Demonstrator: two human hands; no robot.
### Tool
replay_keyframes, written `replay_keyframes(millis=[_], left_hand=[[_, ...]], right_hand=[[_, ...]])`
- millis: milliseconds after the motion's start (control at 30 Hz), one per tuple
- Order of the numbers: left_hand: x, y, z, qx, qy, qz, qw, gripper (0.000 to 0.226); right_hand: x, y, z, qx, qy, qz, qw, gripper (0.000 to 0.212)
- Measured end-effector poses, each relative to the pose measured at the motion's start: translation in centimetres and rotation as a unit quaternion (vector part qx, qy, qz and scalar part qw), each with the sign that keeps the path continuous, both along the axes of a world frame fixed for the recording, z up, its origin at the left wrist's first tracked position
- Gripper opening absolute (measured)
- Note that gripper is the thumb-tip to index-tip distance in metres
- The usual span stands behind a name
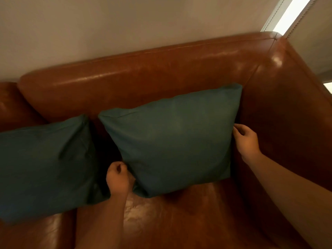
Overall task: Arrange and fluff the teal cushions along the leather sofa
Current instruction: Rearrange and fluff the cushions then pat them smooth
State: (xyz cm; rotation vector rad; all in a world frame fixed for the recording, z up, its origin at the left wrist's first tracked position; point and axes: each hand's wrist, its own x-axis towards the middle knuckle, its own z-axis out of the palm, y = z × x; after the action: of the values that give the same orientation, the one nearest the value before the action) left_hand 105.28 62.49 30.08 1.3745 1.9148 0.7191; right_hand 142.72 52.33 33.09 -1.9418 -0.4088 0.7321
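Observation:
Two teal cushions lean against the backrest of a brown leather sofa (143, 72). The right cushion (176, 139) stands upright in the sofa's right corner, next to the armrest. My left hand (117, 178) grips its lower left edge with the fingers curled shut. My right hand (246, 141) holds its right edge, fingers tucked behind the fabric, between cushion and armrest. The left cushion (45, 162) rests slumped beside it, untouched, with a dark gap between the two.
The sofa's right armrest (291, 108) rises close to my right forearm. A pale wall (107, 24) runs behind the backrest. A window blind with a bright strip (294, 13) stands at the upper right. Shiny seat leather (179, 218) shows in front of the cushions.

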Motion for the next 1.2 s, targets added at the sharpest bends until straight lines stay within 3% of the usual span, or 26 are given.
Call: replay_keyframes(millis=[100, 167, 233, 333, 433, 500, 567, 667, 867, 967, 1067, 1200], left_hand=[[0.6, -0.1, -0.4, -0.056, -0.102, 0.062, 0.991, 0.015], [0.6, -0.2, -0.1, -0.064, -0.113, 0.062, 0.990, 0.017], [0.3, -0.5, 0.8, -0.010, -0.047, 0.053, 0.997, 0.017], [1.2, -2.8, 2.8, 0.162, 0.034, 0.006, 0.986, 0.041], [4.9, -6.3, 3.8, 0.218, 0.130, -0.148, 0.956, 0.059], [7.6, -7.7, 3.2, 0.232, 0.215, -0.254, 0.914, 0.061], [9.2, -7.0, 2.4, 0.215, 0.252, -0.262, 0.906, 0.063], [9.6, -4.7, 1.7, 0.162, 0.269, -0.187, 0.931, 0.066], [5.6, -0.7, 1.0, 0.106, 0.300, -0.119, 0.941, 0.060], [2.6, 0.8, 1.8, 0.101, 0.264, -0.079, 0.956, 0.061], [2.2, -0.1, 3.0, 0.129, 0.196, -0.118, 0.965, 0.065], [2.4, -1.4, 1.2, 0.080, 0.224, -0.176, 0.955, 0.064]], right_hand=[[0.6, -0.2, 0.1, -0.004, -0.003, -0.007, 1.000, 0.027], [0.7, -0.6, 0.2, 0.006, 0.003, -0.021, 1.000, 0.029], [0.0, -1.3, 0.4, 0.009, -0.026, -0.019, 0.999, 0.029], [-2.7, -2.8, 1.0, 0.018, -0.166, 0.000, 0.986, 0.034], [-7.3, -3.6, 1.2, 0.043, -0.301, 0.067, 0.950, 0.049], [-9.8, -3.4, 0.5, 0.006, -0.372, 0.147, 0.916, 0.059], [-11.0, -2.7, -0.3, -0.049, -0.415, 0.191, 0.888, 0.061], [-10.6, -1.5, -0.7, -0.103, -0.433, 0.200, 0.873, 0.061], [-7.8, -1.3, -0.8, -0.121, -0.437, 0.187, 0.871, 0.062], [-5.9, -2.0, -0.2, -0.111, -0.418, 0.153, 0.889, 0.063], [-4.9, -2.7, 0.4, -0.069, -0.418, 0.180, 0.888, 0.060], [-4.3, -2.4, 0.2, -0.053, -0.453, 0.262, 0.851, 0.059]])
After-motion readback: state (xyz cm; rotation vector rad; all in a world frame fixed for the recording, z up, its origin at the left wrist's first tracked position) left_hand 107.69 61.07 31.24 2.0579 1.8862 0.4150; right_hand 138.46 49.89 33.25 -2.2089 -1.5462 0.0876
